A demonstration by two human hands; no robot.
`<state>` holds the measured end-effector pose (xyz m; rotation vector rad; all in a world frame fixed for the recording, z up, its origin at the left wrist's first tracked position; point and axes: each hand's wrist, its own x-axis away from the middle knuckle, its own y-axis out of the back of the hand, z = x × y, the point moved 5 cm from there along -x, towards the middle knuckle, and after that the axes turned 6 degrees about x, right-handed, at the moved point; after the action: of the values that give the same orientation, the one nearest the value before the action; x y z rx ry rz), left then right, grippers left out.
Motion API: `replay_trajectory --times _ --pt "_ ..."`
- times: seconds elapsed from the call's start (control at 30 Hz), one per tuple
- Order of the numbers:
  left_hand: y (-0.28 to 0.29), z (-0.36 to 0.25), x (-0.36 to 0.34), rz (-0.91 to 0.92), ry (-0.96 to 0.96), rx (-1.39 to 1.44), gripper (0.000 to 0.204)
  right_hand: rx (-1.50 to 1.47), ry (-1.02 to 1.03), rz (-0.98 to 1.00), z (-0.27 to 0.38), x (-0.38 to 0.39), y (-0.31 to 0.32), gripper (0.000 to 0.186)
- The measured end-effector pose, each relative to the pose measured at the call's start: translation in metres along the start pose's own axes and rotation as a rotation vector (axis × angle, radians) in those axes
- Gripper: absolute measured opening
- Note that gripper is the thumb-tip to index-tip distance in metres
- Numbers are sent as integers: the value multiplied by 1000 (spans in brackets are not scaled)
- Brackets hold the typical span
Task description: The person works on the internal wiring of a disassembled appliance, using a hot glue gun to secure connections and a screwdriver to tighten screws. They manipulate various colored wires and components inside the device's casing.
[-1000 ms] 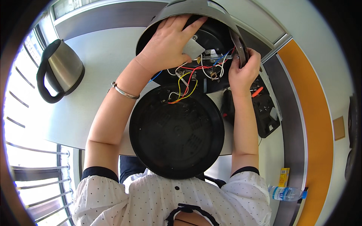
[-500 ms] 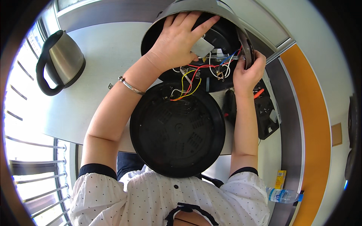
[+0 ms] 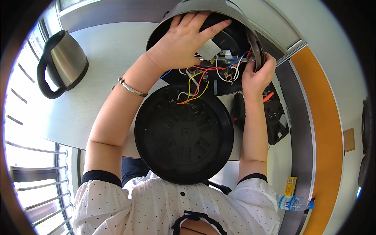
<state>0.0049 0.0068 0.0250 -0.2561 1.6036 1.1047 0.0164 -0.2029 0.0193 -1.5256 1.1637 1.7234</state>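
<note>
A dark, rounded appliance housing (image 3: 235, 37) lies tipped on its side at the far edge of the table, its hollow facing me. My left hand (image 3: 181, 42) reaches into it with the fingers spread against the inner wall. Beside that hand's thumb is a pale metal plate (image 3: 208, 50); the thumb tip is partly hidden. My right hand (image 3: 258, 76) grips the housing's right rim, thumb inside. Red, yellow and white wires (image 3: 201, 88) run from the housing to a round black base cover (image 3: 184, 137), which lies hollow side up close to my body.
A steel kettle (image 3: 74, 58) with a black handle stands at the left on the white table (image 3: 105, 43). Right of my right forearm lies a black tool case (image 3: 276, 127) with an orange-handled tool (image 3: 268, 96). Lower right are a yellow box (image 3: 290, 186) and a water bottle (image 3: 293, 203).
My left hand and wrist have shifted slightly left inside the housing, and a blue wire now shows beside the wrist. The right hand stays on the rim.
</note>
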Motion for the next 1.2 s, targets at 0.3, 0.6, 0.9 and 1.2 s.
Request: replay_trajectory --times 0.3,0.6,0.9,1.2 --pt "3 5 2 22 -40 -108 98 -27 2 -6 -1 1 -1 35" --pt "1 1 3 -27 -5 -112 98 -19 9 -9 0 1 -1 32" --pt "-4 -4 2 -92 19 -96 98 -14 0 -8 1 0 0 32" --pt "-4 -2 2 -139 5 -42 87 -51 10 -25 2 -1 0 33"
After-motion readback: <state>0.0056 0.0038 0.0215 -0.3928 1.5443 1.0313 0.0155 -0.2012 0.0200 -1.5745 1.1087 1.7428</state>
